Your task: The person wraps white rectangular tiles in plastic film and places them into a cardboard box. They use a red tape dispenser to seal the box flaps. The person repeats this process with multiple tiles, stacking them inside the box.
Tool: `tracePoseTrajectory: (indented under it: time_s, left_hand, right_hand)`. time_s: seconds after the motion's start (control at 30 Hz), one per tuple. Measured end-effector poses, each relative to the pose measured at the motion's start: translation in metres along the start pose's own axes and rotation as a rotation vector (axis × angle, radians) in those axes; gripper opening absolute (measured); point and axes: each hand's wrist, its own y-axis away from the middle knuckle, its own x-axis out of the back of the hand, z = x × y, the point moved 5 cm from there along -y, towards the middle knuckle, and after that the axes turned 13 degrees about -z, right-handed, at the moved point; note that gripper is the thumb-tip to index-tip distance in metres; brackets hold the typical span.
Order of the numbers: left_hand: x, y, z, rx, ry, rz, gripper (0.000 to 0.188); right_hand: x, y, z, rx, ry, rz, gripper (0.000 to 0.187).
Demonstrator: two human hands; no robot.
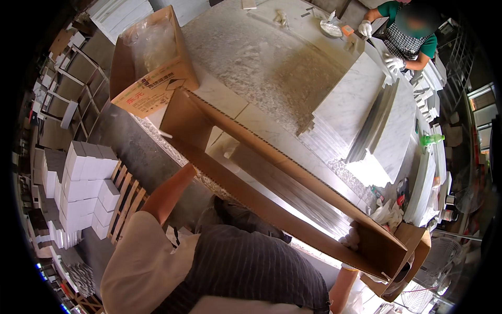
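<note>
A long, narrow cardboard carton (293, 152) lies slantwise before me, its open side facing up. Within its walls is a stack of thin, pale strips (287, 183) that look like stone. My right hand (351, 238), in a white glove, is curled round the stack's right end, close to the carton's end wall. At the other end of the stack shows part of my left hand (229, 150), also gloved and blurred. The carton's near wall cuts across both arms and hides the wrists in part; the left fingers cannot be made out.
A bigger cardboard box (151, 89) with clear plastic inside stands far left. Stacked marble slabs (350, 99) lie to the right, where a gloved co-worker (405, 39) handles a piece. White boxes (86, 183) stand by a wooden pallet (125, 199). A green bottle (432, 139) lies at right.
</note>
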Motion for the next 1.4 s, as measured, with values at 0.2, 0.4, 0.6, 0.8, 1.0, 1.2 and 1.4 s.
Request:
tracePoseTrajectory:
  time_s: [0.2, 0.4, 0.6, 0.8, 1.0, 1.2, 1.4]
  left_hand:
    - [-0.004, -0.002, -0.013, 0.072, 0.038, -0.005, 0.071]
    - [-0.005, 0.004, -0.02, 0.103, 0.083, 0.009, 0.069]
    - [0.003, 0.001, -0.007, 0.082, 0.14, 0.038, 0.068]
    - [0.006, 0.019, -0.01, 0.103, 0.342, 0.13, 0.066]
    - [0.007, 0.018, 0.011, 0.068, 0.425, 0.158, 0.064]
    - [0.013, 0.023, 0.023, 0.03, 0.482, 0.208, 0.063]
    - [0.017, 0.048, 0.035, 0.011, 0.555, 0.251, 0.061]
  right_hand:
    - [-0.001, -0.002, 0.001, -0.071, 0.024, 0.015, 0.085]
    - [0.03, 0.006, 0.009, -0.054, -0.169, -0.146, 0.1]
    - [0.079, 0.044, -0.009, -0.017, -0.011, -0.172, 0.088]
    - [0.063, 0.047, -0.019, 0.034, 0.44, 0.154, 0.081]
    - [0.058, 0.052, -0.025, 0.052, 0.761, 0.319, 0.075]
    - [0.051, 0.053, -0.037, 0.034, 1.08, 0.415, 0.068]
    - [0.017, 0.088, -0.053, -0.023, 1.317, 0.507, 0.063]
